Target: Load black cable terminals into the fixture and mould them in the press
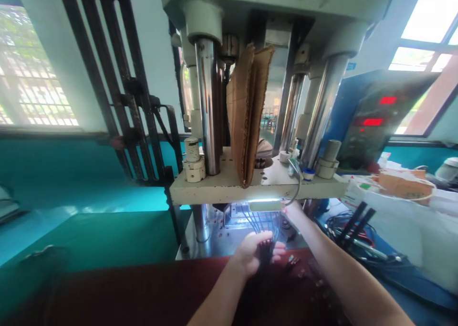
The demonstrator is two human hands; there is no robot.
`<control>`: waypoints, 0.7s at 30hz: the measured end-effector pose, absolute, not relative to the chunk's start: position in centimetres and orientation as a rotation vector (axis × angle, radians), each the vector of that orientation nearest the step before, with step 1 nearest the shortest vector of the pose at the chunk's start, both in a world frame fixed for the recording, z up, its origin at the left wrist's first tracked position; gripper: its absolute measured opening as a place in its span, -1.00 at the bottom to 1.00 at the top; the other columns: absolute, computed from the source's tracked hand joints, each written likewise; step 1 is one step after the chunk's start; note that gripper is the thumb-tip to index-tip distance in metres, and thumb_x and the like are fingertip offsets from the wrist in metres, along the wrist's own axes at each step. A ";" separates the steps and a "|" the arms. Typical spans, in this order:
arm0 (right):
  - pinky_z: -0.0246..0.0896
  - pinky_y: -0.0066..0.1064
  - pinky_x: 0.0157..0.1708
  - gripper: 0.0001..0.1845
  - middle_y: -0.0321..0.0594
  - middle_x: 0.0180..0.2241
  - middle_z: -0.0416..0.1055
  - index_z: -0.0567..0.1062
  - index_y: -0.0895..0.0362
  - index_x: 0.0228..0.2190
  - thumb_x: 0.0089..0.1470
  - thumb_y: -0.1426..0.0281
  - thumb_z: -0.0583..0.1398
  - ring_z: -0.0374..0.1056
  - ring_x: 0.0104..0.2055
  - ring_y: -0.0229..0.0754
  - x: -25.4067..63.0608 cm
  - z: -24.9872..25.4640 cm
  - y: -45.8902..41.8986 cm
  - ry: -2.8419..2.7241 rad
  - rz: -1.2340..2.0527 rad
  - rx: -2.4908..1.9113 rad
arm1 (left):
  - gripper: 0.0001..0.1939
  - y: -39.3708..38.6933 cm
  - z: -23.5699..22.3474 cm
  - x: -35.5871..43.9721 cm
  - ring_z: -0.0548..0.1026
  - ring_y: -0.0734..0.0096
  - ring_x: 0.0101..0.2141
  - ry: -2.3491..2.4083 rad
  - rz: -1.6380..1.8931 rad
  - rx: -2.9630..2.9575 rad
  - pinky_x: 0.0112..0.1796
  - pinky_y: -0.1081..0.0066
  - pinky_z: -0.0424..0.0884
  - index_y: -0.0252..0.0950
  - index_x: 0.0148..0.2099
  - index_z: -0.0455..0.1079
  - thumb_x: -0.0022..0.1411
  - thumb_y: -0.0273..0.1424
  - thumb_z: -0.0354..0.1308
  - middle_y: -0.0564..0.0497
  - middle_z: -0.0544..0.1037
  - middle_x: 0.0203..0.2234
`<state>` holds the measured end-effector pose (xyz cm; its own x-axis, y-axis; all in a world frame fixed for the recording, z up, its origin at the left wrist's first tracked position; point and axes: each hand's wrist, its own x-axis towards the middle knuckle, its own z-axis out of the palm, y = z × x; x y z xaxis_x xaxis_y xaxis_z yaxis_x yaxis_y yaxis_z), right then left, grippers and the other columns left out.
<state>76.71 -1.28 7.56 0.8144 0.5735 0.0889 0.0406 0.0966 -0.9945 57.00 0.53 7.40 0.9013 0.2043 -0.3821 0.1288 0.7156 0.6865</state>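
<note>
My left hand, palm turned up, is curled round a bundle of thin dark cables. Fine strands of the bundle fan out from its fingers into the lit opening of a large press. A light bar glows under the front edge of the press plate. My right hand is raised at the right end of this light bar; its fingers are mostly hidden, so what they touch cannot be made out. Small dark and metallic pieces lie on the dark red surface beside my left hand.
Folded cardboard stands upright on the press plate between steel columns. To the right, a control box shows red displays. Coiled black cables and white bags lie below it. A slotted dark metal frame stands left.
</note>
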 end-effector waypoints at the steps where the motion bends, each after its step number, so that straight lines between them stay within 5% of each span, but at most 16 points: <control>1: 0.05 -0.59 -0.73 -0.72 -0.41 -0.62 0.25 0.37 0.21 -0.45 0.16 0.25 0.08 0.11 -0.70 -0.44 76.5 7.4 -2.0 -0.513 0.439 -1.439 | -0.72 0.0 7.4 56.9 0.50 0.36 -0.46 0.396 -0.017 0.687 -0.35 0.44 0.38 -0.50 -0.25 0.33 0.13 -0.34 0.01 -0.19 0.52 -0.49; 4: -0.14 -0.59 -0.81 -0.70 -0.45 -0.76 0.20 0.32 0.16 -0.54 0.02 0.19 0.15 0.07 -0.78 -0.41 75.1 7.5 -4.7 -0.517 0.458 -1.410 | -0.67 -2.0 7.3 56.9 0.51 0.28 -0.35 0.219 -0.047 0.544 -0.24 0.34 0.37 -0.45 -0.12 0.30 0.14 -0.30 0.02 -0.21 0.53 -0.35; 7: -0.10 -0.57 -0.80 -0.68 -0.40 -0.77 0.26 0.35 0.14 -0.51 -0.13 0.13 0.20 0.15 -0.77 -0.34 73.1 8.1 -7.7 -0.525 0.446 -1.362 | -0.69 -4.2 7.1 57.1 0.49 0.34 -0.43 0.229 0.004 0.524 -0.32 0.34 0.36 -0.36 -0.09 0.26 0.16 -0.30 0.05 -0.11 0.51 -0.40; 16: 0.03 -0.53 -0.77 -0.63 -0.38 -0.74 0.31 0.38 0.13 -0.49 -0.19 0.07 0.21 0.20 -0.75 -0.30 72.1 9.2 -15.0 -0.381 0.285 -1.251 | -0.73 -9.1 7.1 55.2 0.00 0.68 -0.75 0.185 -0.214 0.834 -0.69 0.58 -0.11 -0.36 -0.43 0.25 0.11 -0.23 0.09 0.20 0.08 -0.76; 21: 0.13 -0.48 -0.74 -0.60 -0.32 -0.69 0.38 0.39 0.12 -0.45 -0.22 0.06 0.23 0.28 -0.69 -0.24 73.7 8.2 -19.3 -0.290 0.236 -1.218 | -0.63 -12.7 7.5 52.4 0.10 0.59 -0.74 0.114 -0.190 1.533 -0.66 0.50 0.02 -0.36 -0.45 0.32 0.18 -0.17 -0.06 0.13 0.16 -0.77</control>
